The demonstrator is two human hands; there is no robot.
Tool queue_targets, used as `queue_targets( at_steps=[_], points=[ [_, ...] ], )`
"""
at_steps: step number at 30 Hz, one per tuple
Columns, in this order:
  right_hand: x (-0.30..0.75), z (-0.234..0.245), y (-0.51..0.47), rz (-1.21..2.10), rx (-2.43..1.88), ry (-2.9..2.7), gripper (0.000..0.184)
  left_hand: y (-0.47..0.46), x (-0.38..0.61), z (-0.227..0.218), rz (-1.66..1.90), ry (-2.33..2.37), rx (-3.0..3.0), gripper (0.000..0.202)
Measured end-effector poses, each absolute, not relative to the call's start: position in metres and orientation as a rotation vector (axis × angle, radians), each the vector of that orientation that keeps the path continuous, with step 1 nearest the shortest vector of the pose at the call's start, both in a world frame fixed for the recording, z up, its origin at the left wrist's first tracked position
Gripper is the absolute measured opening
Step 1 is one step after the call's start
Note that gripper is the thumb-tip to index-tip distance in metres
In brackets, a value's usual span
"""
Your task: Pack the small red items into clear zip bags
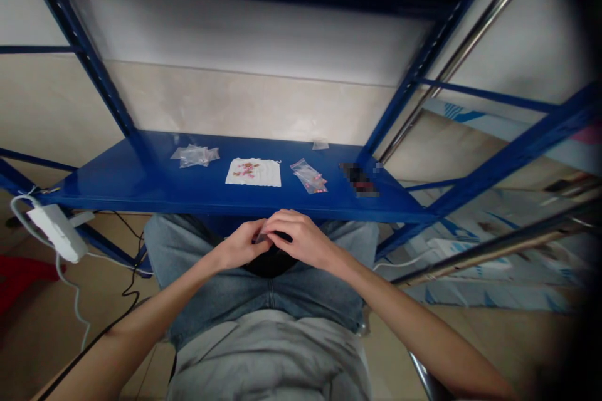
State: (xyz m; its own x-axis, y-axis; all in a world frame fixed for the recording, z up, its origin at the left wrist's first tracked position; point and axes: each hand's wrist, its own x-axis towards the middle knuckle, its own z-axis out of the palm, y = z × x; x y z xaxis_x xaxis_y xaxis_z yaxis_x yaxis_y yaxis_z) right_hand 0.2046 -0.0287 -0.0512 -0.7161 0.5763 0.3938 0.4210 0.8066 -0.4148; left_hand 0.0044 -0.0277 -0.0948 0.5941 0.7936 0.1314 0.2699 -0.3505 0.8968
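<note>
Over my lap, just in front of the shelf edge, my left hand (242, 244) and my right hand (301, 238) meet at the fingertips. Both are closed in a pinch around a small clear plastic bag (261, 237), mostly hidden by the fingers; whether anything is inside cannot be made out. Beyond them, a white cloth (263, 174) on the blue shelf bears a heap of small pink, red and brown pieces (247, 168). Flat clear bags (195, 155) lie to its left. To its right are clear bags with small reddish pieces inside (310, 177).
The blue shelf (141, 182) stands between blue metal posts. One more clear bag (320, 145) lies at its back edge, and a dark, pixelated object (359, 180) at the right. A white power strip (59, 232) with cables hangs at the left. Metal rails (451, 62) run along the right.
</note>
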Motion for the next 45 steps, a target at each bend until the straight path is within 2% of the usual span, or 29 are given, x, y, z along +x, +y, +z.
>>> queue_targets(
  at_steps=[9, 15, 21, 29, 36, 45],
  points=[
    [0.203, -0.056, -0.039, 0.522, -0.702, -2.641, 0.03, -0.029, 0.002, -0.101, 0.617, 1.014, 2.154, 0.013],
    [0.199, -0.05, -0.055, 0.244, -0.778, -2.834, 0.04, -0.036, 0.005, -0.083, 0.53, 1.155, 2.662, 0.022],
    [0.182, -0.071, -0.065, 0.008, -0.899, -2.96, 0.019, -0.045, 0.019, -0.084, 0.471, 1.053, 2.938, 0.013],
    [0.181, -0.071, -0.067, -0.113, -0.908, -2.935, 0.017, -0.041, 0.015, -0.084, 0.457, 0.951, 2.897, 0.027],
    [0.178, -0.082, -0.069, -0.188, -0.979, -2.948, 0.018, -0.044, 0.02, -0.09, 0.422, 0.959, 2.917, 0.019],
    [0.191, -0.057, -0.067, 0.02, -0.822, -3.01, 0.017, -0.037, 0.015, -0.095, 0.481, 0.958, 2.739, 0.017]
  ],
)
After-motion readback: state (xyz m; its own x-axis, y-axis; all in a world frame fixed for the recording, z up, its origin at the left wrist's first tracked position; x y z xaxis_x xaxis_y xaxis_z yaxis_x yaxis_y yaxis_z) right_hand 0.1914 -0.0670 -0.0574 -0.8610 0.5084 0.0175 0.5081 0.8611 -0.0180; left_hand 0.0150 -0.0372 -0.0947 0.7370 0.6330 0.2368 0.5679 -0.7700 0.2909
